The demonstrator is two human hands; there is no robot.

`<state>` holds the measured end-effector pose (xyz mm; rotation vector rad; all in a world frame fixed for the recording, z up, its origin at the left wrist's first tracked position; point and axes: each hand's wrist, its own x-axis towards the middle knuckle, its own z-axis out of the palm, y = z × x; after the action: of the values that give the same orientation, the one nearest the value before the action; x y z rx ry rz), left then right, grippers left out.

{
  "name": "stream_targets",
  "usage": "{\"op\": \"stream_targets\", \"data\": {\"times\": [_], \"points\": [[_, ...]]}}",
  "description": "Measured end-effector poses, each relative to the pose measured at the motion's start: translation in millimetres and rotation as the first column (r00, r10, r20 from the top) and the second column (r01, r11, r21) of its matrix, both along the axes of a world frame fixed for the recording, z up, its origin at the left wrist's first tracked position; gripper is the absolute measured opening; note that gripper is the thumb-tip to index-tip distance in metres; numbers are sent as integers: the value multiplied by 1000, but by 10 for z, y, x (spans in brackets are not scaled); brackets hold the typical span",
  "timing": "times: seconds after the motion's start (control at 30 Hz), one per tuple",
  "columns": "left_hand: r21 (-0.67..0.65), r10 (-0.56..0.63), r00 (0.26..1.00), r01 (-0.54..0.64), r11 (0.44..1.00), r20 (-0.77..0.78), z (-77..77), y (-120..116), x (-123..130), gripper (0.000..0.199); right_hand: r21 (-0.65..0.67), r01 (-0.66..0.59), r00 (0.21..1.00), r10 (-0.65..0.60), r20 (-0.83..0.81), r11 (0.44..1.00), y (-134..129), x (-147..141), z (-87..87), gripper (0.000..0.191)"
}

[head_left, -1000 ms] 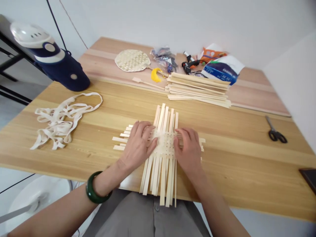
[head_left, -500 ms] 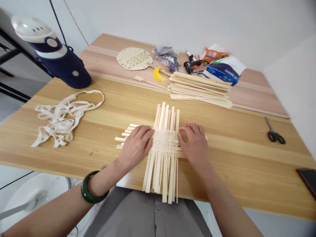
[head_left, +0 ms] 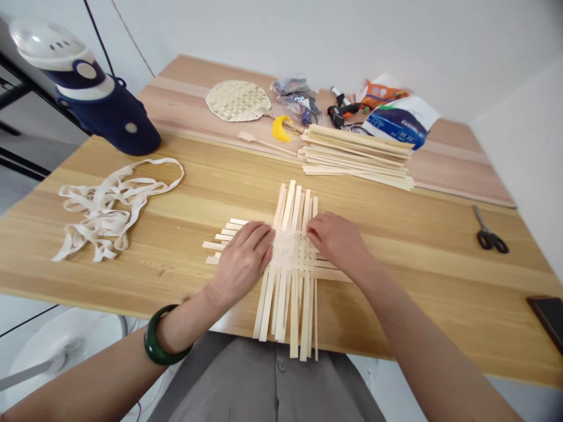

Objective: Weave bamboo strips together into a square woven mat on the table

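Observation:
Flat pale strips, bamboo by their look, cross each other in a woven mat (head_left: 288, 252) with long loose ends to the front and back. My left hand (head_left: 246, 255) covers its left side, fingers together and bent over the edge, thumb tucked alongside. More strip ends stick out past that hand. At the upper right of the weave, my right hand (head_left: 334, 237) pinches with curled fingers at the upright strips. Its fingertips are partly hidden, so the exact strip between them does not show.
Behind the mat lies a stack of strips (head_left: 356, 155). A woven fan (head_left: 240, 102), yellow ribbon (head_left: 280, 129), glue gun (head_left: 343, 112) and tissue pack (head_left: 396, 126) stand farther back. White tape (head_left: 109, 202) and a blue bottle (head_left: 109, 117) are left; scissors (head_left: 489, 234) and a dark phone-like object (head_left: 548, 319) right.
My right hand has moved slightly left and up along the weave, and its fingers have closed together more. My left hand stays in place on the left edge.

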<state>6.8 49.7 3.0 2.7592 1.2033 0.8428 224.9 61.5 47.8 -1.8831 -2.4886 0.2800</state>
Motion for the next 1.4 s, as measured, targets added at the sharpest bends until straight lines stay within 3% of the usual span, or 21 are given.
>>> {"op": "stream_targets", "data": {"times": [0.1, 0.2, 0.53, 1.0, 1.4], "points": [[18, 22, 1000, -22, 1000, -16, -6, -19, 16, 26, -112, -23, 990, 39, 137, 993, 99, -41, 120, 20], [22, 23, 999, -22, 1000, -27, -17, -30, 25, 27, -132, -54, 975, 81, 207, 990, 148, -61, 172, 21], [33, -3, 999, 4, 999, -47, -70, -41, 17, 29, -124, -205, 919, 234, 316, 971, 146, -100, 113, 15], [101, -15, 997, 23, 995, -74, -83, -51, 25, 30, -141, -132, 970, 157, 187, 981, 131, 24, 156, 19], [136, -7, 994, 22, 990, -109, -92, -55, 33, 31, -219, -94, 957, 149, 248, 971, 225, -66, 222, 21]]}}
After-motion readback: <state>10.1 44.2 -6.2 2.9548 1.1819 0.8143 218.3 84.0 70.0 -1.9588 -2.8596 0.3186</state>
